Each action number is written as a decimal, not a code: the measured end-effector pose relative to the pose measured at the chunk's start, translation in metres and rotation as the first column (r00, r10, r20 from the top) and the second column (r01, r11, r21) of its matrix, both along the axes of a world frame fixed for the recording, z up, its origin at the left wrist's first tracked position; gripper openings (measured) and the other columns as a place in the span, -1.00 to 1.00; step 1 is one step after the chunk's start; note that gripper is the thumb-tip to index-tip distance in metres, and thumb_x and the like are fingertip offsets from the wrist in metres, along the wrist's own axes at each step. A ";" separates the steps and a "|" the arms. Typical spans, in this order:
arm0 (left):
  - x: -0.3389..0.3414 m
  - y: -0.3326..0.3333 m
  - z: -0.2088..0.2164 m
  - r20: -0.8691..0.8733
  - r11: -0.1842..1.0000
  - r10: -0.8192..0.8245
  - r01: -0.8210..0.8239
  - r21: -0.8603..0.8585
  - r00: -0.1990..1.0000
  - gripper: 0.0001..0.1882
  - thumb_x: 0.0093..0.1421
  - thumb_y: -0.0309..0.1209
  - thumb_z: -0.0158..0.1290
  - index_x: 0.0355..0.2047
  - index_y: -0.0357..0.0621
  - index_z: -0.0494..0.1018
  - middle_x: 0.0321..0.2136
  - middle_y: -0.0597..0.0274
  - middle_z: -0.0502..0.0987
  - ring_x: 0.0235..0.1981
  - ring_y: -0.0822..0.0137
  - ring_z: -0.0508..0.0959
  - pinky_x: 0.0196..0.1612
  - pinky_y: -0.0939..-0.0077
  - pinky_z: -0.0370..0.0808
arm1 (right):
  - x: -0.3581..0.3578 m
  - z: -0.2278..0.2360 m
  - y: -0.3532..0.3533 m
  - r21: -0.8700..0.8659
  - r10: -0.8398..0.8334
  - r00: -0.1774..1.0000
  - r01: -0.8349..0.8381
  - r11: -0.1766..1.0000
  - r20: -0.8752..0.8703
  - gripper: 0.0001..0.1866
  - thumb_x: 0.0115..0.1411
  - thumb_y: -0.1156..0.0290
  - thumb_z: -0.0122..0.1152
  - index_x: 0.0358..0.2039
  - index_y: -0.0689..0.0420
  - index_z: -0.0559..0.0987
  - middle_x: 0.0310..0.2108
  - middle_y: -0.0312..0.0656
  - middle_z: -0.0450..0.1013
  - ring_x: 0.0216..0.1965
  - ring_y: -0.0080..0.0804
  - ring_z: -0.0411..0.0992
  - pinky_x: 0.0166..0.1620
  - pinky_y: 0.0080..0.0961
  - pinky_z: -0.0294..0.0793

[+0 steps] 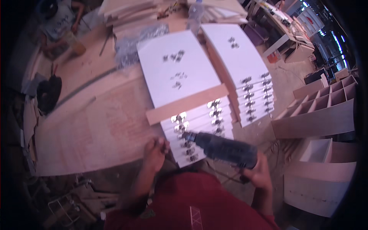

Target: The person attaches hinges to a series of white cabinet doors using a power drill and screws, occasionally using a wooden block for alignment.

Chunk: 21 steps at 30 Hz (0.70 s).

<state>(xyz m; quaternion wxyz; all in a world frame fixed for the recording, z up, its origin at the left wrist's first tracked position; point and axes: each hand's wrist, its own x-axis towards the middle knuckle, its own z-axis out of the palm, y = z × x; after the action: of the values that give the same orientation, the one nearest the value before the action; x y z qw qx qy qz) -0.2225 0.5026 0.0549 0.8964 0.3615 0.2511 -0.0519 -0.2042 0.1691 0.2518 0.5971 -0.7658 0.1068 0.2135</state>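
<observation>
My right hand (259, 171) grips a dark power drill (226, 148) by its handle, chuck pointing left. The drill's tip reaches the hinges along the near edge of a stack of white panels (178, 42). Metal cabinet hinges (179, 118) sit in two rows on the stepped panel edges. My left hand (155, 151) is beside the stack's left near corner with fingers curled together; whatever they may hold is too small to make out. A wooden strip (188, 103) lies across the top panel. Beyond it are loose hinges (174, 56) and small screws (178, 76).
On the right stands a second stack of white panels (232, 53) with hinges on its edges. Clear plastic wrap (140, 42) and a plastic bottle (194, 17) are behind. Wooden compartment boxes (318, 111) stand right. Another person (61, 23) is at the far left of the wooden table (103, 130).
</observation>
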 end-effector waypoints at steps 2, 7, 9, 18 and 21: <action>0.000 -0.018 0.006 -0.062 0.996 0.093 -0.092 0.018 0.994 -0.89 0.44 -0.37 0.10 -0.16 -0.11 0.44 -0.33 0.20 0.58 -0.36 0.44 0.53 -0.34 0.59 0.44 | 0.004 -0.009 -0.018 0.038 0.073 0.997 -0.074 0.997 0.020 -0.36 -0.06 0.47 0.52 0.08 0.32 0.55 -0.11 -0.24 0.61 -0.10 -0.54 0.52 0.04 -0.50 0.50; 0.003 -0.077 -0.006 -0.061 0.990 0.140 -0.142 -0.022 0.988 -0.88 0.43 -0.35 0.13 -0.18 -0.10 0.45 -0.39 0.24 0.57 -0.41 0.50 0.51 -0.38 0.64 0.46 | 0.011 -0.033 -0.074 0.113 0.146 0.989 -0.144 0.983 -0.009 -0.37 -0.07 0.52 0.51 0.09 0.29 0.56 -0.12 -0.22 0.62 -0.09 -0.53 0.53 0.06 -0.47 0.50; 0.008 -0.109 -0.008 -0.035 0.961 0.275 -0.276 -0.020 0.961 -0.88 0.42 -0.37 0.14 -0.16 -0.13 0.47 -0.37 0.23 0.57 -0.40 0.49 0.51 -0.39 0.64 0.45 | 0.010 -0.039 -0.099 0.088 0.176 0.984 -0.174 0.981 -0.023 -0.37 -0.06 0.51 0.51 0.09 0.28 0.56 -0.12 -0.20 0.63 -0.09 -0.52 0.54 0.08 -0.44 0.50; 0.020 -0.205 -0.002 -0.043 0.926 0.367 -0.360 0.117 0.929 -0.83 0.33 -0.48 0.24 -0.14 -0.21 0.49 -0.30 0.17 0.62 -0.29 0.38 0.66 -0.23 0.61 0.67 | 0.015 -0.057 -0.191 0.054 0.221 0.961 -0.232 0.971 0.169 -0.42 -0.02 0.57 0.51 0.07 0.26 0.56 -0.15 -0.27 0.61 -0.14 -0.58 0.50 -0.02 -0.50 0.51; 0.025 -0.220 0.003 -0.082 0.923 0.366 -0.351 0.156 0.927 -0.81 0.33 -0.45 0.24 -0.14 -0.27 0.49 -0.32 0.16 0.61 -0.35 0.42 0.61 -0.32 0.61 0.61 | 0.019 -0.065 -0.205 0.090 0.245 0.948 -0.267 0.959 0.201 -0.43 -0.01 0.57 0.50 0.06 0.27 0.56 -0.16 -0.24 0.62 -0.15 -0.57 0.52 -0.04 -0.50 0.52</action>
<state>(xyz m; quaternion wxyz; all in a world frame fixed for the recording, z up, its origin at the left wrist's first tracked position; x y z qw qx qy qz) -0.1979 0.2826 0.0580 0.8484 0.3671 0.3650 0.1110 -0.1850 -0.0363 0.1868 0.6153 -0.7538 -0.0630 0.2218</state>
